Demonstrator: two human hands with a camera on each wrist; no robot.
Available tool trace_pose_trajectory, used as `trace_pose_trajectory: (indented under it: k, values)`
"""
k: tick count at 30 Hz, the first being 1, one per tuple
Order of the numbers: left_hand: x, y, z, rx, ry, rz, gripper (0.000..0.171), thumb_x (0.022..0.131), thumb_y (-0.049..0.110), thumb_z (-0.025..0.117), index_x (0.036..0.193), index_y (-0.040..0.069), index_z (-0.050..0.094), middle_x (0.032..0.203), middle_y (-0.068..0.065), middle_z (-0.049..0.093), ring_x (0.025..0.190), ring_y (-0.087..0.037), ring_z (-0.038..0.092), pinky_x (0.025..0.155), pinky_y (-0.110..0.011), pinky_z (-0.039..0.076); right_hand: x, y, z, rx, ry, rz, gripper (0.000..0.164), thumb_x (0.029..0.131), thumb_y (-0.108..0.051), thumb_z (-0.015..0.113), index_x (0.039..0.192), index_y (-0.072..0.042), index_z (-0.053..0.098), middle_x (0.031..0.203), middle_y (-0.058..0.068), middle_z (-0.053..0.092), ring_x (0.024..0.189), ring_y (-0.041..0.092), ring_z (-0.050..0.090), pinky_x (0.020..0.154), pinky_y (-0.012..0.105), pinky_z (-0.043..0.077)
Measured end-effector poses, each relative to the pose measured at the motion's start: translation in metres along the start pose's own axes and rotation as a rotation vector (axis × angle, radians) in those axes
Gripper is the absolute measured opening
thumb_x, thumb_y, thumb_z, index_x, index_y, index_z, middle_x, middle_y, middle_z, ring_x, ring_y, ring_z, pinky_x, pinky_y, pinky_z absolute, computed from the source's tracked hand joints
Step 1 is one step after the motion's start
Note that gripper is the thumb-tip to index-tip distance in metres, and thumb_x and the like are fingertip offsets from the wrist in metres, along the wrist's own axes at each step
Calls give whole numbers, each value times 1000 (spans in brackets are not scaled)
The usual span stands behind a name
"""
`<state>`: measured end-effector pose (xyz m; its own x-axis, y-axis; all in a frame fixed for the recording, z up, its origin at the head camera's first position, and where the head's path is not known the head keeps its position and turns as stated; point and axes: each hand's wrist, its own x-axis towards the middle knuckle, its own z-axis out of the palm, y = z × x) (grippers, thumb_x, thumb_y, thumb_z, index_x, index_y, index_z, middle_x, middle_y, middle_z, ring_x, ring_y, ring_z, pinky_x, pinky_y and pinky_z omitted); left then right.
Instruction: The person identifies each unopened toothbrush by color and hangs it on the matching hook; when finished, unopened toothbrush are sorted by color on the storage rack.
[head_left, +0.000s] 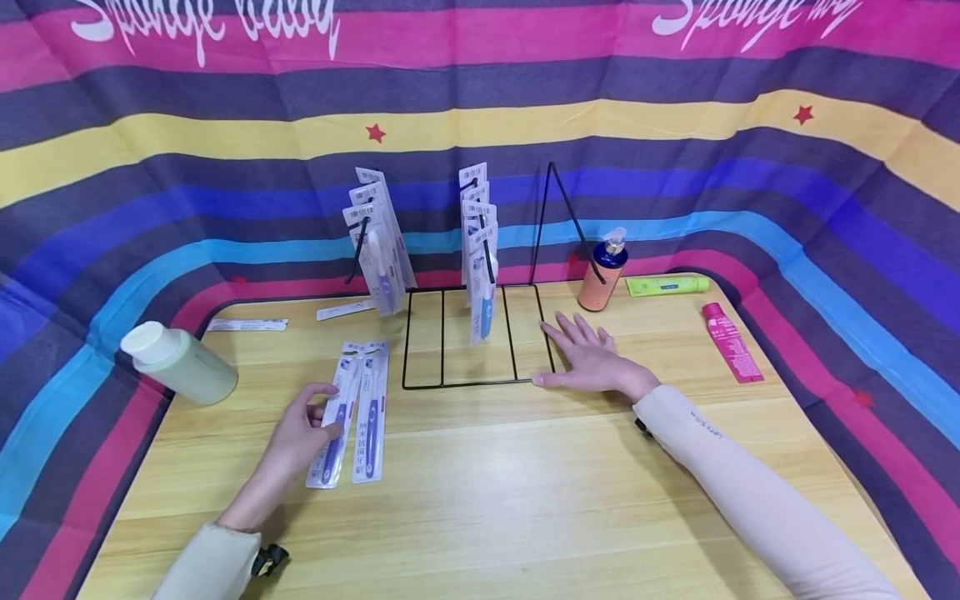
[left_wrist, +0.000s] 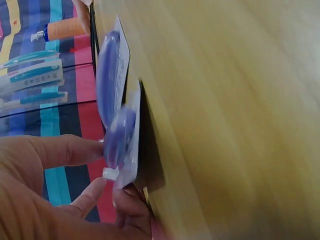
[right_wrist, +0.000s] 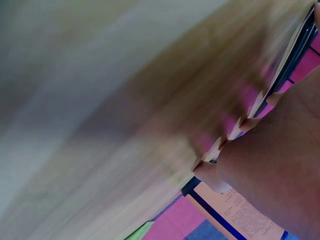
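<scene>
My left hand [head_left: 302, 429] pinches the edges of a packaged purple toothbrush [head_left: 335, 429] between thumb and fingers. In the left wrist view that toothbrush [left_wrist: 121, 132] stands slightly tilted, one edge near the wood. A second packaged purple toothbrush [head_left: 371, 417] lies right beside it. My right hand [head_left: 588, 358] is spread flat, its fingertips and thumb at the right side of the black wire rack [head_left: 461, 385]. Packaged toothbrushes hang from the rack's hooks in a left group [head_left: 378, 258] and a middle group [head_left: 482, 275]; the right hook bears nothing.
Beyond my right hand stands an orange pump bottle [head_left: 597, 279], with a green tube [head_left: 667, 285] and a pink tube [head_left: 731, 342] farther right. A pale green bottle [head_left: 183, 367] tips over at left. Two flat packets [head_left: 247, 324] lie along the back edge by the striped cloth [head_left: 300, 133].
</scene>
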<state>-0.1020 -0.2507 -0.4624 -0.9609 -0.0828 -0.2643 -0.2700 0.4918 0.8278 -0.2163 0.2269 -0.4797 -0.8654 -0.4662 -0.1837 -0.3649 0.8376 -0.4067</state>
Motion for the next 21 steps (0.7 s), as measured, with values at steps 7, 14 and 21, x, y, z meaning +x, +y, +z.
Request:
trace_pose_trajectory:
  k: [7,14,21]
  values:
    - [2,-8,-14,2,1,-15,58,104,-1,64,158,-4,44,133,-23,52,109,-29,52,82,-31,49,-1,-1,-1,-3,4,-4,111,97,-76,65,177,-19,14,183,14,-1,165,43,-10,122,78,-3]
    - [6,-14,-25,-117,49,-5,52,106,-3,56,158,-2,50,139,-22,52,99,-19,56,73,-24,52,1,0,1,-8,4,-7,110,97,-75,64,177,-19,14,183,14,-2,165,43,-11,122,78,-3]
    - [1,-2,-27,-221,156,124,46,105,-2,64,150,4,60,118,2,62,73,-8,52,53,-22,45,-1,-1,0,-11,-2,-6,111,97,-74,65,177,-18,13,182,14,-3,165,44,-11,122,77,-5]
